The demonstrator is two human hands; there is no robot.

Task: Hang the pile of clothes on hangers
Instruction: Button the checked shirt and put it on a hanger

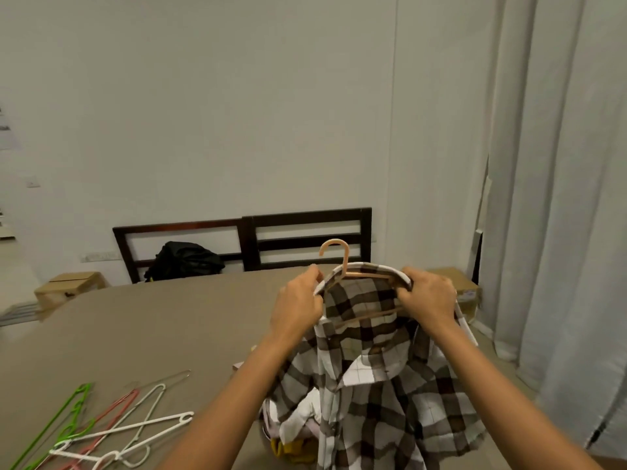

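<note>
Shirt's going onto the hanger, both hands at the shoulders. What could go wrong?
1. The left hand only pinches the plaid shirt over the peach hanger; that shoulder could slip off on release.
2. The shirt's tail drapes over the clothes pile and may drag pieces along when lifted.

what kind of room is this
Probably a home dining room: a large table with dark wooden chairs behind it, a long curtain, and a plaid shirt held on a hanger.
</note>
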